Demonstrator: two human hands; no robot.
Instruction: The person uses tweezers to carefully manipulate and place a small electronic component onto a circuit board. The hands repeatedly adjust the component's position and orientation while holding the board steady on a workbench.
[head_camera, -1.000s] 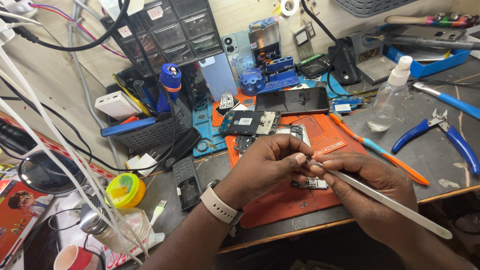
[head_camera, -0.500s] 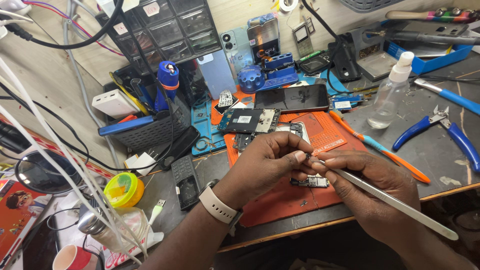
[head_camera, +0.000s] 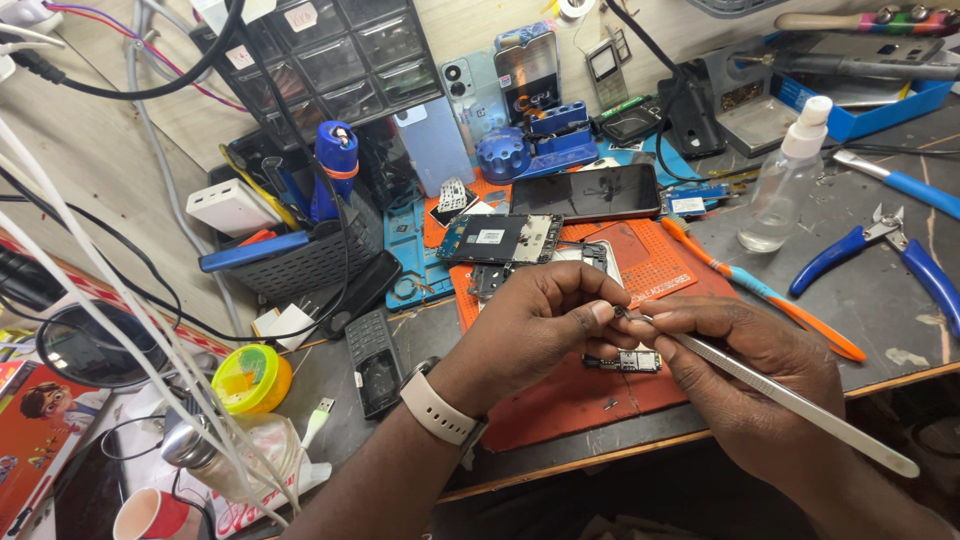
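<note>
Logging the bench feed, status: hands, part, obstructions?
Left hand pinching a tiny part at fingertips. Right hand gripping tweezers, tips at the part. Small circuit board on orange mat below; nothing between.

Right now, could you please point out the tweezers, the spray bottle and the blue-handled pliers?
tweezers (head_camera: 800, 405), head view, middle of the metal shaft.
spray bottle (head_camera: 778, 195), head view, clear body.
blue-handled pliers (head_camera: 925, 275), head view, right handle.

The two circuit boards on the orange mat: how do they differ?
The large circuit board lies at the mat's far edge, clear of both hands; the small circuit board lies just below the left hand and right hand. The large one is broad and blue-edged; the small one is a narrow strip. Both lie flat on the orange mat.
</note>
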